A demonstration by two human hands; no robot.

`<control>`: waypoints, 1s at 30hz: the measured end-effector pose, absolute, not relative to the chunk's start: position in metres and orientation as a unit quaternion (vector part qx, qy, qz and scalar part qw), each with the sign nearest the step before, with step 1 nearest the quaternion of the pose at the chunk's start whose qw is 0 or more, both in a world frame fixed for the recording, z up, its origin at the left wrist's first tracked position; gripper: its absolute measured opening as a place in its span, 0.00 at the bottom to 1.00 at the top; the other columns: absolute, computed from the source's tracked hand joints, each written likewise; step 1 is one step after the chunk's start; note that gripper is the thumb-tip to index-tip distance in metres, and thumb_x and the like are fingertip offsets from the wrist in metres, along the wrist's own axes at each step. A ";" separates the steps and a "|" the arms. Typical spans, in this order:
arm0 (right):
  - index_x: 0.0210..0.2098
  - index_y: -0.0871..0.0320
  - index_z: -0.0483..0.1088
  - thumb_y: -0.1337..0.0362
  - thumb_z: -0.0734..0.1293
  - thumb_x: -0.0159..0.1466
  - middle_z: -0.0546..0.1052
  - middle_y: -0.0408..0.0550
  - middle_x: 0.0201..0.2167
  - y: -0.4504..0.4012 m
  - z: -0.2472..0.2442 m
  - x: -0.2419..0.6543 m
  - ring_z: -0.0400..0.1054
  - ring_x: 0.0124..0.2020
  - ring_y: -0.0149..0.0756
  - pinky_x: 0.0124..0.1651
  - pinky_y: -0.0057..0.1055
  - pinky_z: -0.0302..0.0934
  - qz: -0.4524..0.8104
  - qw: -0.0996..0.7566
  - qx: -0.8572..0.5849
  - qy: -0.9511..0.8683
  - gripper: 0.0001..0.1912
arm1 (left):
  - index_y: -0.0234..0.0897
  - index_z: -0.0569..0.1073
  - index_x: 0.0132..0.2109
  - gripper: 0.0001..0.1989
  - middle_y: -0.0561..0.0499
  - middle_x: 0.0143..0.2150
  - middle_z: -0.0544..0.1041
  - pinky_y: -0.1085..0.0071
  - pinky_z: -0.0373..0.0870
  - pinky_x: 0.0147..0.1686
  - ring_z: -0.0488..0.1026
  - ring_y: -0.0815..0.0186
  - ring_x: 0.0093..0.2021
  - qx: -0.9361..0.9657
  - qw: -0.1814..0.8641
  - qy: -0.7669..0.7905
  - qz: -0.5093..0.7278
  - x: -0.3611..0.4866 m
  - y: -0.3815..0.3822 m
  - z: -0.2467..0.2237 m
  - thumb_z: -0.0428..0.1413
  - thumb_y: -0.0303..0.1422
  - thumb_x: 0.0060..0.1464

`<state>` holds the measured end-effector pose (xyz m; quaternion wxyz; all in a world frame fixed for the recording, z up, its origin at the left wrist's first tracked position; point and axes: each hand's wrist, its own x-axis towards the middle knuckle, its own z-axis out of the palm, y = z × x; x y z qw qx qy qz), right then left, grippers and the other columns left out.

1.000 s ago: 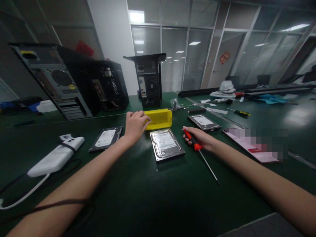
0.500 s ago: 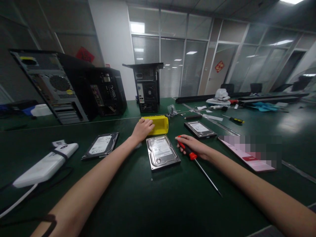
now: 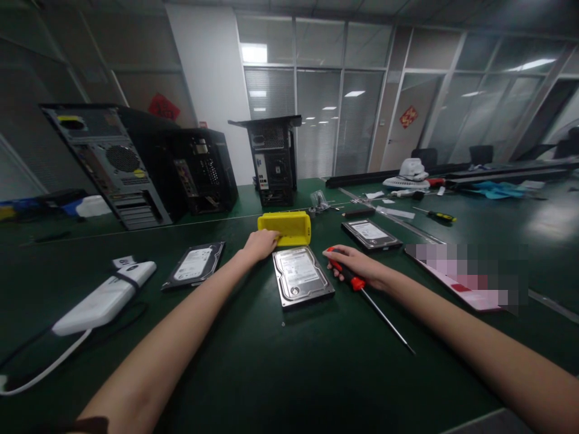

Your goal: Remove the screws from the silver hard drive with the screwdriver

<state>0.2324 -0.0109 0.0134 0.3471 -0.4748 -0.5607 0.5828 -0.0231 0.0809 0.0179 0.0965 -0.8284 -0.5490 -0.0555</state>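
Note:
My left hand point(image 3: 262, 243) is at the front left of the yellow plastic box point(image 3: 292, 226), its fingers drawn together over the near edge. Whatever lies between those fingertips is hidden. In my right hand point(image 3: 350, 263) is a red and black screwdriver point(image 3: 357, 283), gripped by the handle, its long shaft pointing toward me and to the right. A silver hard drive point(image 3: 301, 277) lies label side up between my hands, just in front of the box. A tiny pale bit point(image 3: 283, 324) rests on the table near the drive's front edge.
Another hard drive point(image 3: 194, 264) lies left, beside a white power strip point(image 3: 106, 298) with cables. A third drive point(image 3: 371, 234) and a pink flat object point(image 3: 461, 283), partly blurred, lie right. Computer cases point(image 3: 275, 166) stand behind. A yellow-black screwdriver point(image 3: 436, 215) lies farther right.
My left hand has moved from the upper left part of the yellow box down to its near edge. My right hand still holds the screwdriver in the same place. The view has shifted slightly.

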 end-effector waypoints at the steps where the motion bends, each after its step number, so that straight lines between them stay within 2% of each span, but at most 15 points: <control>1: 0.40 0.60 0.62 0.57 0.66 0.61 0.70 0.44 0.29 -0.011 0.013 0.232 0.65 0.23 0.22 0.22 0.17 0.64 0.582 0.346 -0.475 -0.562 0.15 | 0.36 0.68 0.53 0.15 0.44 0.48 0.73 0.59 0.70 0.44 0.73 0.60 0.45 -0.827 0.090 -0.553 -0.050 -0.022 0.082 0.018 0.51 0.36 0.62; 11: 0.41 0.60 0.63 0.58 0.65 0.62 0.70 0.44 0.28 -0.012 0.016 0.233 0.65 0.23 0.22 0.22 0.18 0.64 0.581 0.335 -0.481 -0.564 0.13 | 0.35 0.68 0.52 0.14 0.45 0.51 0.71 0.58 0.71 0.45 0.72 0.60 0.46 -0.815 0.067 -0.575 -0.036 -0.018 0.086 0.015 0.52 0.35 0.61; 30: 0.40 0.60 0.62 0.59 0.64 0.63 0.70 0.43 0.27 -0.011 0.017 0.234 0.64 0.21 0.21 0.23 0.18 0.62 0.585 0.330 -0.479 -0.565 0.12 | 0.33 0.68 0.51 0.14 0.45 0.48 0.72 0.58 0.71 0.44 0.72 0.61 0.44 -0.787 0.081 -0.604 -0.093 -0.012 0.088 0.012 0.53 0.36 0.61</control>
